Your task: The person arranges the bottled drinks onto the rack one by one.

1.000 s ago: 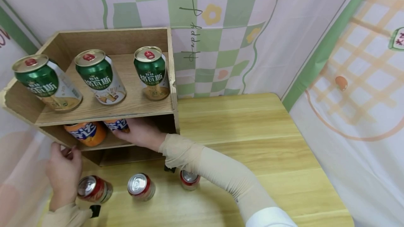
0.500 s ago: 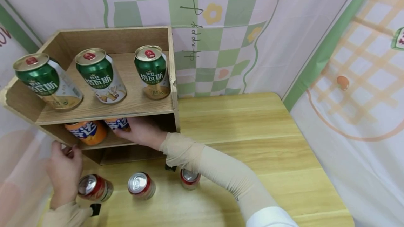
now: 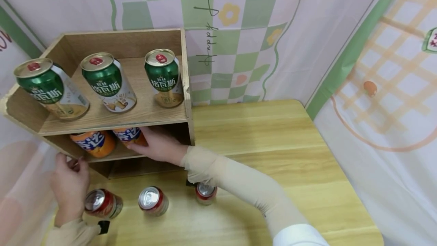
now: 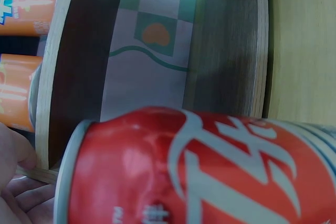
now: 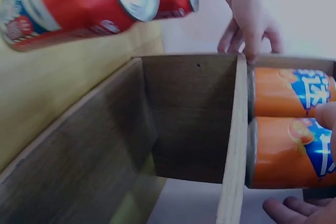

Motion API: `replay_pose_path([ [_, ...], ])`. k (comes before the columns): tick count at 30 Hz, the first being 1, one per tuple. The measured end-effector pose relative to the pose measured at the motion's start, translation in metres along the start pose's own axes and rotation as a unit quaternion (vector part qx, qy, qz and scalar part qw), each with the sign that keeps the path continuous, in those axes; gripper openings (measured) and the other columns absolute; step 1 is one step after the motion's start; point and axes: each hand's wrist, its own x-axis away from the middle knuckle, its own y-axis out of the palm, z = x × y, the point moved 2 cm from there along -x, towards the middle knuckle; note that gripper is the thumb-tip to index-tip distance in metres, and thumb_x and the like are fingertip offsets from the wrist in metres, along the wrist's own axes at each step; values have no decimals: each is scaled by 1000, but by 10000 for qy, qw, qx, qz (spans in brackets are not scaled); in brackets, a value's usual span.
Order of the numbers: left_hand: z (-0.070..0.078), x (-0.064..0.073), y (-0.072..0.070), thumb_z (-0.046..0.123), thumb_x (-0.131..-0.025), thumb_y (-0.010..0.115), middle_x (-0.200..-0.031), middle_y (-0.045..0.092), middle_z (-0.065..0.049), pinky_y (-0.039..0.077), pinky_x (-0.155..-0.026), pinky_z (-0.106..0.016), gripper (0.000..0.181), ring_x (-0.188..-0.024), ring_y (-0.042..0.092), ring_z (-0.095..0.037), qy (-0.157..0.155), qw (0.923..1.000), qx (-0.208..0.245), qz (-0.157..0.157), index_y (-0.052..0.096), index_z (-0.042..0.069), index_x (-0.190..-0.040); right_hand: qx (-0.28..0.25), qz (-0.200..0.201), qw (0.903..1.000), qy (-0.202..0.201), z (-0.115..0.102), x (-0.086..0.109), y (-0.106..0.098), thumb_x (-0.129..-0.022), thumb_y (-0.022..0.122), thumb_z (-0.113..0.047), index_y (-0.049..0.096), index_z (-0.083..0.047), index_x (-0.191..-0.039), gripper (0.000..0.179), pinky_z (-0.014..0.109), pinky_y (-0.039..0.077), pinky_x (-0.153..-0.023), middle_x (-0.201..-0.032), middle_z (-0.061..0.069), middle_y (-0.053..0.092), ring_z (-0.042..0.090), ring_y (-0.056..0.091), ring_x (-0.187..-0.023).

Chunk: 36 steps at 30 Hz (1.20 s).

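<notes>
My left hand (image 3: 69, 189) grips the left side edge of a wooden shelf (image 3: 112, 122), its thumb and fingers on either side of the board in the left wrist view. On the middle level stand two orange soda cans, one at the left (image 3: 97, 145) and one to its right (image 3: 129, 135). Around the right-hand can my right hand (image 3: 160, 145) is spread. In the right wrist view the thumb (image 5: 326, 115) lies at the can's front, while the fingers (image 5: 286, 212) stand a small gap away from its side.
Three green-and-gold cans, left (image 3: 51, 90), middle (image 3: 109, 84) and right (image 3: 164, 81), stand on the top level. Red cola cans, left (image 3: 110, 205), middle (image 3: 155, 202) and right (image 3: 206, 196), stand on the table (image 3: 266, 143) before the shelf. A patterned cloth (image 3: 239, 48) hangs behind.
My right hand has shifted slightly right, and more of the right-hand orange can shows. The can stays in place. My left hand has kept its hold on the shelf.
</notes>
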Motion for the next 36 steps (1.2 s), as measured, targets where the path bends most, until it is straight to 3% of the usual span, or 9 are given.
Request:
replay_pose_path([
  [5, -1, 0, -1, 10, -95, 54, -104, 71, -32, 28, -65, -5, 30, -68, 28, 36, -18, 10000, 38, -9, 55, -6, -120, 696, 111, 9973, -220, 2, 19, -3, -99, 62, -47, 18, -15, -163, 84, 27, 52, -95, -154, 13, 46, 23, 55, -130],
  [9, -3, -1, -1, 11, -96, 54, -105, 71, -32, 27, -65, -3, 30, -68, 28, 36, -45, 10000, 34, -19, 54, -6, -121, 841, 214, 9950, -503, 5, 34, -5, -98, 65, -45, 14, -15, -164, 88, 32, 50, -100, -159, 17, 36, 27, 50, -135],
  [12, -4, 0, -1, 10, -95, 54, -103, 71, -31, 30, -64, -7, 29, -68, 28, 37, 13, 10000, -16, 21, 55, -6, -120, 683, 242, 9947, -732, 11, 49, -3, -98, 66, -43, 9, -15, -164, 91, 35, 40, -112, -164, 18, 27, 27, 37, -145],
  [16, -5, 1, 0, 9, -95, 55, -101, 72, -31, 32, -64, -14, 28, -68, 26, 37, 93, 9999, -72, 72, 56, -6, -118, 426, 241, 9946, -920, 18, 72, 1, -97, 68, -38, 13, -13, -163, 89, 37, 32, -118, -164, 18, 28, 27, 30, -149],
  [25, -3, 0, -2, 9, -95, 55, -102, 71, -31, 31, -64, -10, 29, -69, 27, 37, 80, 9999, -42, 66, 55, -7, -119, 151, 459, 9930, -1078, 30, 113, -3, -94, 73, -30, 31, -9, -158, 79, 41, 39, -114, -156, 19, 38, 29, 42, -142],
  [28, -5, 0, -2, 9, -95, 55, -103, 71, -32, 28, -63, -5, 30, -69, 26, 37, 47, 10000, -35, 3, 55, -7, -121, 95, 695, 9890, -1303, 40, 125, -5, -93, 74, -26, 36, -4, -153, 75, 40, 39, -114, -153, 21, 42, 30, 43, -140],
  [32, -4, 0, 0, 9, -95, 55, -103, 71, -31, 29, -64, -7, 29, -70, 26, 37, 100, 9999, -75, 63, 56, -7, -120, -6, 1102, 9807, -1614, 56, 138, -12, -93, 74, -23, 44, 1, -146, 66, 40, 41, -113, -145, 22, 50, 31, 48, -136],
  [36, -4, -1, 1, 9, -95, 55, -103, 72, -30, 29, -64, -5, 29, -71, 26, 37, 130, 9999, -65, 62, 56, -6, -120, -448, 1201, 9800, -1523, 73, 150, -20, -91, 76, -20, 49, 1, -142, 61, 43, 41, -112, -143, 19, 53, 30, 50, -134],
])
